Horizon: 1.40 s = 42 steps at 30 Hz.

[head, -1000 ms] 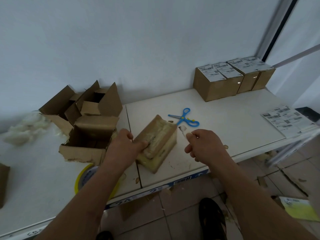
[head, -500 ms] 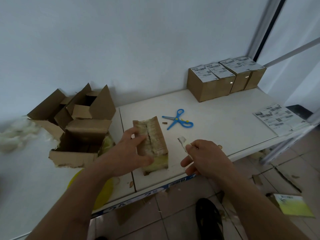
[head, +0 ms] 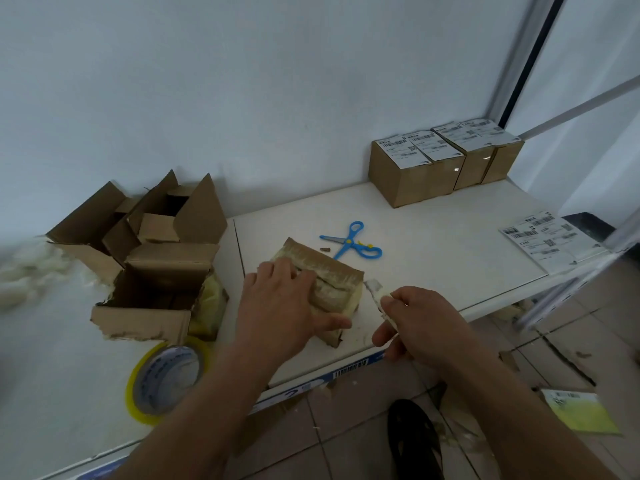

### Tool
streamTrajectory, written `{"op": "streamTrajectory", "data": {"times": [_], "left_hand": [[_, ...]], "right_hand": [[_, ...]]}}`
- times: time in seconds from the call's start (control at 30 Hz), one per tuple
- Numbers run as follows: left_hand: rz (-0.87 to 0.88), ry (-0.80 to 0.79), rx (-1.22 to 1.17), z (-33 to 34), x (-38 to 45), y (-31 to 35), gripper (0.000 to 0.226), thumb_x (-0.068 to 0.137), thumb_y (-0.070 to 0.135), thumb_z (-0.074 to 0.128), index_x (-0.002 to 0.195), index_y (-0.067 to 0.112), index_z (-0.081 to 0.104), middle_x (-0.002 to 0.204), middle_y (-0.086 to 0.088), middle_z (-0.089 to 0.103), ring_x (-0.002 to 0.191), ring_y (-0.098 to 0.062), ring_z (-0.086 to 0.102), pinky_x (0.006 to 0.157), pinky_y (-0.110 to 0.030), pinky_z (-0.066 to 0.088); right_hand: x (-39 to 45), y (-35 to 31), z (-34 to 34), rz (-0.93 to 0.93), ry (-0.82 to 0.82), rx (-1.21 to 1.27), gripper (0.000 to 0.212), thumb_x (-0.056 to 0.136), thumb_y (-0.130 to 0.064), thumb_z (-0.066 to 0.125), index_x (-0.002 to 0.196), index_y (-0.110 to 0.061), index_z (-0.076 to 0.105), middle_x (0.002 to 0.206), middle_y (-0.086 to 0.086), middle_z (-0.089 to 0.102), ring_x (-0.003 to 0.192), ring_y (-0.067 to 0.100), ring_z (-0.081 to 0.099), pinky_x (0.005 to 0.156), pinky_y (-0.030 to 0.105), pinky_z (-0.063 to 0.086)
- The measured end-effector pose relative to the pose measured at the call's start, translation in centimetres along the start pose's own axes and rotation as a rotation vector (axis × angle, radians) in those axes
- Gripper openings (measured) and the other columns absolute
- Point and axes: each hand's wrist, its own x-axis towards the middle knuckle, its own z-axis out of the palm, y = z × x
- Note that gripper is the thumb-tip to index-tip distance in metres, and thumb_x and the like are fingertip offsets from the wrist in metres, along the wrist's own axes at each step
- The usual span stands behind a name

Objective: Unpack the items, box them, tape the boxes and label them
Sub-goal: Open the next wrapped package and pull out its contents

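L hand flat on taped box, fingers spread, thumb along near side. R hand pinches tape strip just right of box, on table.

Brown cardboard on the taped parcel, glossy yellowish tape across it — scissors were bright blue with a yellow pivot. Tape roll showed yellow; the stacked boxes were brown under white, black-barcoded labels.

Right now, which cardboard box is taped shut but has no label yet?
The box under the left hand, near the table's front edge. The far boxes carry labels; the left ones gape open.
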Motion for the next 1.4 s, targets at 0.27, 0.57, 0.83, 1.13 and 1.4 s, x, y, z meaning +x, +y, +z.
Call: {"op": "streamTrajectory", "data": {"times": [0.27,0.57,0.83,1.13,1.4], "left_hand": [[0.181,-0.06,-0.127,0.9,1.4,-3.6,0.067,0.078,0.067,0.062,0.138,0.048,0.042,0.162,0.01,0.005,0.149,-0.019,-0.013,0.119,-0.041,-0.005],[0.174,0.014,-0.335,2.5,2.2,-3.5,0.058,0.07,0.061,0.072,0.12,0.039,0.057,0.136,0.011,0.038,0.128,-0.016,0.031,0.106,-0.045,0.037],[0.149,0.082,-0.328,3.4,2.1,-3.2,0.054,0.069,0.057,0.075,0.117,0.038,0.058,0.137,0.008,0.039,0.125,-0.017,0.034,0.102,-0.045,0.04],[0.127,0.08,-0.332,3.4,2.2,-2.9,0.056,0.072,0.054,0.075,0.122,0.035,0.058,0.139,0.007,0.037,0.127,-0.018,0.031,0.106,-0.041,0.035],[0.112,0.076,-0.393,3.2,1.8,-2.8,0.062,0.07,0.052,0.078,0.124,0.031,0.055,0.137,0.008,0.036,0.128,-0.016,0.032,0.109,-0.042,0.034]], "right_hand": [[0.6,-0.3,0.1,-0.016,0.001,-0.015,0.029,0.103,-0.025,0.041,0.094,-0.006,0.06,0.067,0.001,0.073,0.041,0.009,0.057,0.044,0.017,0.041],[0.6,-0.6,0.5,-0.016,-0.004,-0.002,0.03,0.103,-0.024,0.041,0.095,-0.003,0.061,0.069,0.003,0.073,0.04,0.008,0.055,0.043,0.015,0.042],[0.1,-0.7,1.9,-0.022,-0.047,-0.028,0.024,0.101,-0.014,0.041,0.092,0.004,0.055,0.061,0.001,0.067,0.035,0.003,0.052,0.041,0.014,0.042],[-1.1,-0.2,2.5,-0.008,-0.098,-0.088,0.026,0.101,-0.018,0.041,0.085,-0.003,0.054,0.059,0.004,0.065,0.044,0.012,0.058,0.049,0.022,0.049],[-2.3,-0.5,1.5,0.057,-0.202,-0.054,0.027,0.101,-0.014,0.044,0.103,0.01,0.057,0.056,0.005,0.062,0.034,0.007,0.051,0.039,0.016,0.04]]}}
